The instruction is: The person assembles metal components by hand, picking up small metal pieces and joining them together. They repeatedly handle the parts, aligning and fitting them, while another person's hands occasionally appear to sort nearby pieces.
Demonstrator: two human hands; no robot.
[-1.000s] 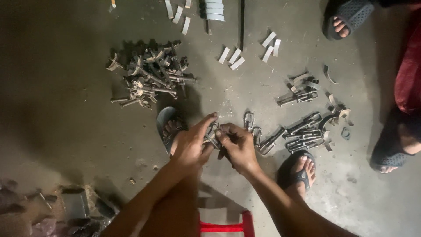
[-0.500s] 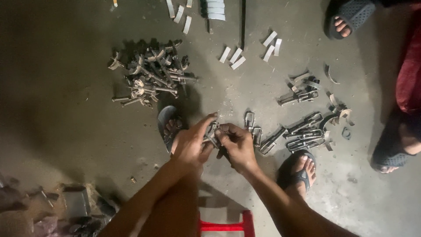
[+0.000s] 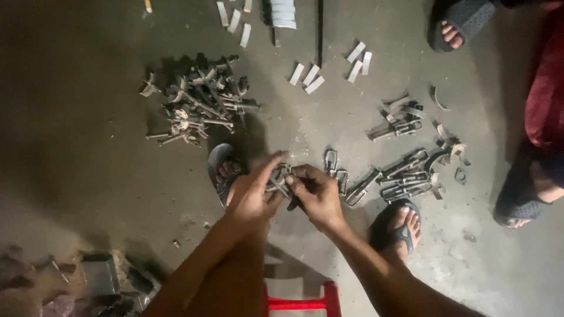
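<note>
Left hand and right hand both grip small metal part; loose clamps right of hands, assembled pile beyond left hand.

Bare forearms, no sleeves in view, no watch or ring to be made out. Left hand and right hand both uncovered. Dark open-toed sandals on both feet: left sandal with a dark strap, right sandal with a broad dark band across the toes.
</note>
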